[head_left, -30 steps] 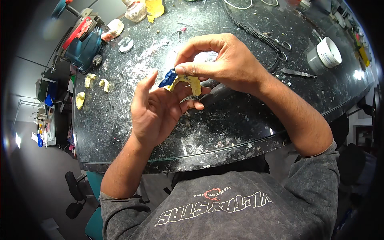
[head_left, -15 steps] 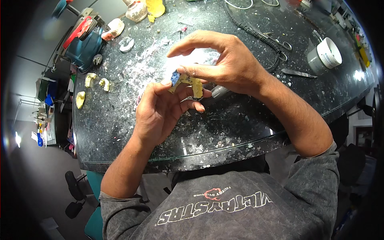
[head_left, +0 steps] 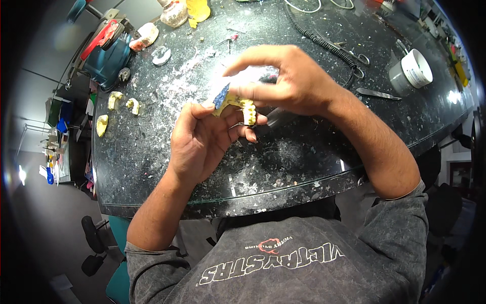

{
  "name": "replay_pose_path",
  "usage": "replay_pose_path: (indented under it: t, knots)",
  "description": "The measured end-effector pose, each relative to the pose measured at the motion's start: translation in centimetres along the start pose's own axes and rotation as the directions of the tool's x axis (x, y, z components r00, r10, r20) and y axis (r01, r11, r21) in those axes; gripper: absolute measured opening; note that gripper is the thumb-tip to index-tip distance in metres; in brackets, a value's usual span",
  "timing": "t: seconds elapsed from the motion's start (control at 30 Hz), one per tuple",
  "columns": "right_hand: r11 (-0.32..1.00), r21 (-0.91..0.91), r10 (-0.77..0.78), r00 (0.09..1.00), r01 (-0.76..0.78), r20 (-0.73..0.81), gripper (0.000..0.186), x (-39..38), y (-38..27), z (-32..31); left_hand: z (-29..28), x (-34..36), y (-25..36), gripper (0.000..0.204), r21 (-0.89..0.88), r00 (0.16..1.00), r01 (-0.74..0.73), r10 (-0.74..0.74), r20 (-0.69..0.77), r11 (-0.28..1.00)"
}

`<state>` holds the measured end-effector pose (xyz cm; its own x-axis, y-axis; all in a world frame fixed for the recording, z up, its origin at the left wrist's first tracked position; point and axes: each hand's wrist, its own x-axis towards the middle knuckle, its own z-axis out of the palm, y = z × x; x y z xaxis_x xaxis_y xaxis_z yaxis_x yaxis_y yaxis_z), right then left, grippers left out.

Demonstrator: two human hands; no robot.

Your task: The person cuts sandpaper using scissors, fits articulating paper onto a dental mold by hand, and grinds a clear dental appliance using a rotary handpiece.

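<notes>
My left hand [head_left: 198,139] grips a yellow horseshoe dental cast [head_left: 248,114], its row of moulded teeth showing at the right side. A mottled blue piece [head_left: 220,96] sits on the cast's left part, beside my left thumb. My right hand [head_left: 296,83] arches over the cast, its blurred thumb across the top and its index fingertip near the blue piece; whether it grips is unclear. Behind my hands, a dark grey cylindrical object [head_left: 277,117] lies on the dusty black tabletop [head_left: 152,167].
Yellow cast fragments [head_left: 115,100] and a blue-green appliance [head_left: 101,66] stand left. Pink-white lumps [head_left: 144,38] and a yellow piece [head_left: 199,10] sit at the back. A coiled cord [head_left: 324,43], small knife [head_left: 378,94] and white tub [head_left: 416,67] occupy the right. An office chair [head_left: 92,243] is below left.
My left thumb has moved right and up against the blue piece, which now tilts more upright. My right index finger lifted off, then came back lower, blurred.
</notes>
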<state>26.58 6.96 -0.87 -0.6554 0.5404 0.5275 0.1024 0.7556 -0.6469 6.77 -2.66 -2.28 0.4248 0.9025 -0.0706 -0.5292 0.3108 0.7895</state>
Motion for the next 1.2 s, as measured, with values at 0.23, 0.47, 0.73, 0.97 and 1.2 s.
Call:
replay_pose_path:
  t: [0.23,0.47,0.73,0.97,1.2]
  knots:
    - [0.781,-0.430,0.489,0.872,-0.452,-0.028,0.035,0.1,0.4,-4.6,0.1,0.1,0.7,0.070,-0.029,0.995,-0.043,0.040,-0.094,0.999]
    - [0.763,-0.396,0.546,0.837,-0.511,-0.029,0.023,-0.5,1.2,-3.1,0.0,0.3,0.7,0.071,0.041,0.988,-0.097,0.101,-0.118,0.994]
    - [0.975,0.207,-0.048,0.987,0.080,-0.155,0.016,0.6,-0.6,-1.9,-0.1,-0.2,0.1,0.062,0.203,0.969,-0.158,0.191,-0.157,0.966]
    - [0.986,-0.028,-0.167,0.968,0.165,-0.185,0.027,-0.3,-2.0,1.3,-0.2,-0.3,-0.5,0.047,0.173,0.957,-0.268,0.283,-0.069,0.948]
    - [0.985,-0.124,-0.146,0.965,0.121,-0.218,0.027,-0.5,-2.0,1.3,-1.9,0.0,-0.7,0.049,0.071,0.960,-0.271,0.265,0.089,0.960]
